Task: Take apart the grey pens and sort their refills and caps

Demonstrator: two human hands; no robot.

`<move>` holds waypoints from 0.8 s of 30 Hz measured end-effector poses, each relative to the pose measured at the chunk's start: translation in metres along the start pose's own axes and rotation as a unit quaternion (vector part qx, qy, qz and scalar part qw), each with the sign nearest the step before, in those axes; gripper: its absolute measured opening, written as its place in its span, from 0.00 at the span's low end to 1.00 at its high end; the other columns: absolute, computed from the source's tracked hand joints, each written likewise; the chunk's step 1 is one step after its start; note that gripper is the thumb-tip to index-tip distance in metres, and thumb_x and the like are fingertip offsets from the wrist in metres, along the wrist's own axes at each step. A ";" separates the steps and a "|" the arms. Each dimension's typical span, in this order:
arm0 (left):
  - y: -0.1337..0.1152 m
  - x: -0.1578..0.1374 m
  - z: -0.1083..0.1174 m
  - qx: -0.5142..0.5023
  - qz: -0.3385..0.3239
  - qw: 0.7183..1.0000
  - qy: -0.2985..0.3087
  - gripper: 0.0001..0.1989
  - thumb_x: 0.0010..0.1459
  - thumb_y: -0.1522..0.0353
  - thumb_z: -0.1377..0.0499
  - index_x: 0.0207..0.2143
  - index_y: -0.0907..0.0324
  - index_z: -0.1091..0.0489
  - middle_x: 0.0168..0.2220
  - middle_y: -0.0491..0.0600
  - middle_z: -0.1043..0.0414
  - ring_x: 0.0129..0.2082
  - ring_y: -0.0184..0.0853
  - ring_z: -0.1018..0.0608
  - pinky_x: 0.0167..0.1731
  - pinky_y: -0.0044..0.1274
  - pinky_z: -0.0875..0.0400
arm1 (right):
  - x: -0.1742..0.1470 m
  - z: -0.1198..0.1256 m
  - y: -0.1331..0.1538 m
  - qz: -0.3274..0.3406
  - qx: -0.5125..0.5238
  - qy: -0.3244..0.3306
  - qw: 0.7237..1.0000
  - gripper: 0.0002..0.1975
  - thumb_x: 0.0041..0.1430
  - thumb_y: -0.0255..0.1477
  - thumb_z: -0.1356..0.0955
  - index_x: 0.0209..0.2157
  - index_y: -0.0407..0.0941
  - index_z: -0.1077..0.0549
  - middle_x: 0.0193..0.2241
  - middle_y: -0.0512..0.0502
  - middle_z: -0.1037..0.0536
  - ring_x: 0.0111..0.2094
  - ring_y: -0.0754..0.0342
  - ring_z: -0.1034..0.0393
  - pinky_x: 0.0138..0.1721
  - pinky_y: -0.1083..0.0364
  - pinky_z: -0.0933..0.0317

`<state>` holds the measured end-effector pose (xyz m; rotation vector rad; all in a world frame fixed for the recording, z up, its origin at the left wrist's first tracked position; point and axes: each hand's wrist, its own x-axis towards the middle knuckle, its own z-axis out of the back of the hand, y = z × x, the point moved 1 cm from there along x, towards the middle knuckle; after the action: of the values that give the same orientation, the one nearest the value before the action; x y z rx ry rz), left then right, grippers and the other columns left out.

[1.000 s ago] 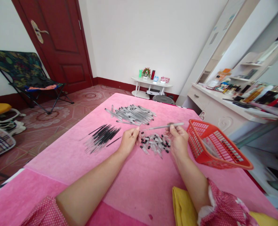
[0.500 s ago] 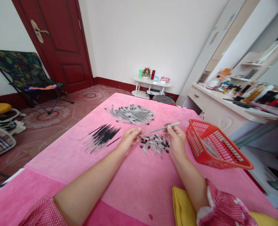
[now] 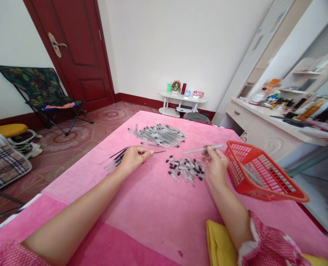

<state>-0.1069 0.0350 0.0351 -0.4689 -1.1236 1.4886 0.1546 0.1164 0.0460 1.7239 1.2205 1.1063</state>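
Note:
Over the pile of pen refills [image 3: 115, 162], my left hand [image 3: 133, 159] is closed in a pinch. A thin dark pen refill [image 3: 160, 152] sticks out to the right from its fingertips. My right hand [image 3: 217, 164] grips a clear pen barrel [image 3: 194, 150] near its far right end, the barrel lying almost level and pointing left. Below the barrel, between the hands, is a heap of pen caps [image 3: 184, 169], clear with black ends. Farther back lies a pile of grey pen barrels [image 3: 164, 135]. My left hand hides part of the refill pile.
A red plastic basket [image 3: 241, 184] with some clear pieces inside stands right of my right hand. Yellow cloth [image 3: 220, 244] lies by my right forearm. Pink cloth [image 3: 152, 207] covers the table. A dresser [image 3: 271, 129] stands at the right, a folding chair [image 3: 36, 85] at the left.
My left hand has moved left, away from the barrel's end to over the refill pile, and a dark refill now shows in its fingers. My right hand still holds the barrel. The view has shifted slightly.

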 end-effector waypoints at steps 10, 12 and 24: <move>0.051 -0.034 0.097 0.280 0.167 0.942 -0.080 0.20 0.49 0.53 0.48 0.29 0.57 0.24 0.26 0.48 0.24 0.27 0.37 0.26 0.23 0.22 0.43 | -0.008 -0.006 0.001 0.023 -0.033 0.041 0.998 0.12 0.47 0.36 0.31 0.29 0.41 0.28 0.21 0.52 0.30 0.20 0.62 0.39 0.22 0.61 0.43; 0.052 -0.040 0.098 0.316 0.166 0.933 -0.041 0.21 0.50 0.53 0.48 0.29 0.56 0.23 0.28 0.49 0.24 0.29 0.39 0.25 0.24 0.22 0.43 | -0.009 -0.007 0.003 0.024 -0.032 0.046 0.998 0.12 0.48 0.36 0.31 0.29 0.41 0.28 0.21 0.52 0.30 0.20 0.62 0.39 0.22 0.61 0.44; -0.027 -0.025 0.022 -0.093 0.149 0.984 0.012 0.27 0.50 0.48 0.49 0.33 0.62 0.24 0.28 0.51 0.28 0.26 0.33 0.30 0.24 0.21 0.41 | -0.008 -0.009 0.009 0.034 -0.033 0.073 0.996 0.10 0.49 0.35 0.32 0.27 0.41 0.29 0.22 0.52 0.30 0.21 0.62 0.39 0.23 0.61 0.43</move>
<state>-0.1037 0.0009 0.0609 -0.8119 -1.2176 1.6346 0.1479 0.1065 0.0558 1.6698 1.2070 1.3185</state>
